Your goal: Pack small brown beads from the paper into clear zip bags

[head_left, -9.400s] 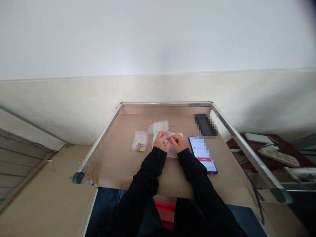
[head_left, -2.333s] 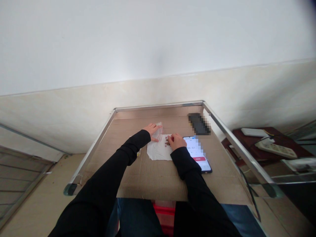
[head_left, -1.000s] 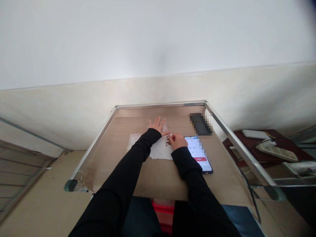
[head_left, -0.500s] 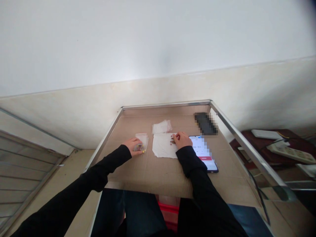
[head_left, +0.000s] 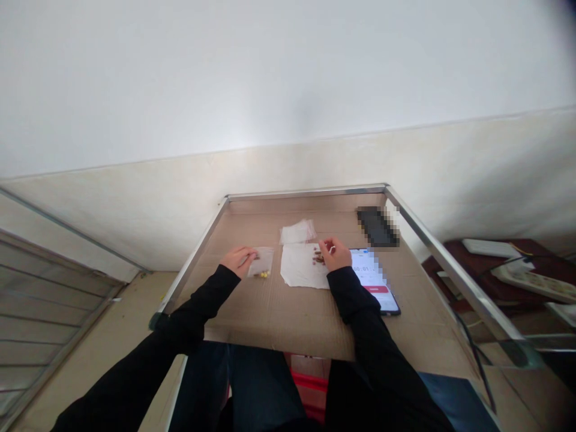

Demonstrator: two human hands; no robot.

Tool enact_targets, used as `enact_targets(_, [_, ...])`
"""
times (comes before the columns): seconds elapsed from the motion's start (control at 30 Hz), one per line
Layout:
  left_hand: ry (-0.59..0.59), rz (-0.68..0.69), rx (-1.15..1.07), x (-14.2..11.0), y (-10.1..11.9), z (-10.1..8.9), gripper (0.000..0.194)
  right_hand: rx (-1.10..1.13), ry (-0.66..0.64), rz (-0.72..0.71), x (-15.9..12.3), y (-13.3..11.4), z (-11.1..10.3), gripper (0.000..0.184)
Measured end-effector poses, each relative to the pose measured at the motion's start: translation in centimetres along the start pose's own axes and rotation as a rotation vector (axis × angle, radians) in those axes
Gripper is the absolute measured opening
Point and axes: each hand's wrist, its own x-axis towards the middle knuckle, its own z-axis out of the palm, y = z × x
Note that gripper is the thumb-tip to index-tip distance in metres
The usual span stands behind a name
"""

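Observation:
My left hand rests at the left of the table, its fingers closed on the edge of a small clear bag that holds yellow and dark bits. My right hand hovers over the right side of a white paper sheet, fingers curled in a pinch on something too small to name. Small brown pieces lie on the sheet just left of that hand. A stack of empty clear bags lies behind the sheet.
The table is cardboard-covered with a metal rim. A phone with a lit screen lies right of the sheet, and a dark object sits behind it. A low table with a power strip stands at the right.
My left hand went from the bag stack at the back to the filled bag at the left and now grips its edge. My right hand lifted slightly off the sheet, pinched.

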Motion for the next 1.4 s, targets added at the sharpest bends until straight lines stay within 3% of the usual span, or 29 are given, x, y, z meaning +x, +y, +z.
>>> enact_targets(0.17, [0.308, -0.211, -0.381, 2.5, 3.4, 1.2, 0.025, 0.275, -0.100, 0.009, -0.1, 0.1, 0.7, 0.039])
enact_targets(0.3, [0.309, -0.163, -0.394, 3.5, 5.6, 2.9, 0.023, 0.354, -0.154, -0.020, -0.2, 0.2, 1.1, 0.037])
enact_targets(0.37, [0.319, -0.157, -0.362, 3.5, 5.4, 3.0, 0.023, 0.364, -0.166, -0.021, -0.2, 0.2, 1.1, 0.036])
enact_targets(0.5, [0.486, -0.196, -0.181, 3.4, 2.6, 1.8, 0.022, 0.352, -0.166, -0.019, -0.1, 0.0, 1.1, 0.034])
enact_targets(0.57, [0.508, -0.112, -0.044, 3.0, 1.2, 1.2, 0.020, 0.346, -0.167, -0.024, -0.1, -0.1, 1.0, 0.034])
enact_targets(0.63, [0.422, 0.030, 0.056, 2.1, 0.3, 1.2, 0.018, 0.336, -0.171, -0.034, -0.2, -0.2, 0.9, 0.033])
enact_targets(0.77, [0.028, 0.297, 0.160, -0.8, -0.1, 2.6, 0.018, 0.308, -0.164, -0.051, -0.3, -0.1, 0.9, 0.032])
enact_targets(0.87, [-0.138, 0.340, 0.149, -2.4, -0.3, 3.3, 0.019, 0.319, -0.165, -0.045, -0.2, 0.0, 1.1, 0.033])
enact_targets(1.17, [-0.120, 0.112, -0.210, -1.2, -1.6, 2.2, 0.011, 0.329, -0.159, -0.025, -0.2, 0.2, 1.3, 0.035])
enact_targets(1.3, [0.091, -0.125, -0.431, -0.1, 0.1, 1.5, 0.015, 0.345, -0.148, -0.039, -0.3, -0.2, 0.9, 0.033])
enact_targets(1.4, [0.256, -0.292, -0.798, 1.6, 2.8, 1.7, 0.024, 0.396, -0.163, -0.060, -0.4, -0.5, 0.9, 0.033])
